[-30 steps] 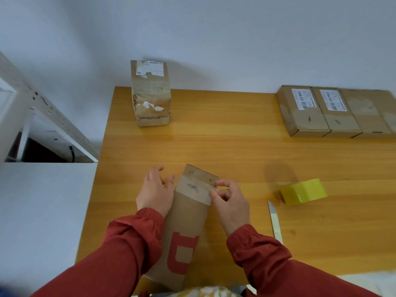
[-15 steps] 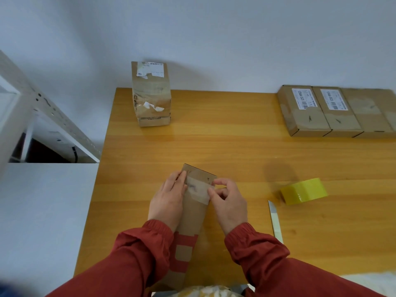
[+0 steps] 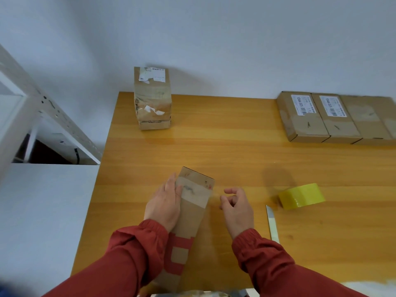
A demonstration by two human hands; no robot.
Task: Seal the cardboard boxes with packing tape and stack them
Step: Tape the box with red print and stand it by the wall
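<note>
Left grip (image 3: 164, 205) lies flat along the left side of the long cardboard box (image 3: 192, 213). Its fingers are straight and together, their tips touching the left end of the tape strip (image 3: 196, 192), and nothing is clasped. Right grip (image 3: 236, 207) is off the box, just to its right above the surface (image 3: 214, 151), with fingers loosely curled and thumb apart from them, holding nothing.

From the head view, the box lies lengthwise in front of the person, with its near end at the front edge of the surface and its far end pointing slightly right. The pale strip of tape crosses the box near the far end. Red print shows on the near part, partly hidden by the left red sleeve (image 3: 128, 260).

A yellow tape roll (image 3: 302, 196) rests on the surface to the right of the right grip, apart from it. A narrow blade (image 3: 271, 224) lies between them, nearer the front. At the far left corner stands a stack of taped boxes (image 3: 152, 99) with torn white labels. At the far right, flat boxes (image 3: 317, 116) lie side by side in a row, touching, two of them with white labels. A white shelf frame (image 3: 32, 99) stands to the left of the surface.
</note>
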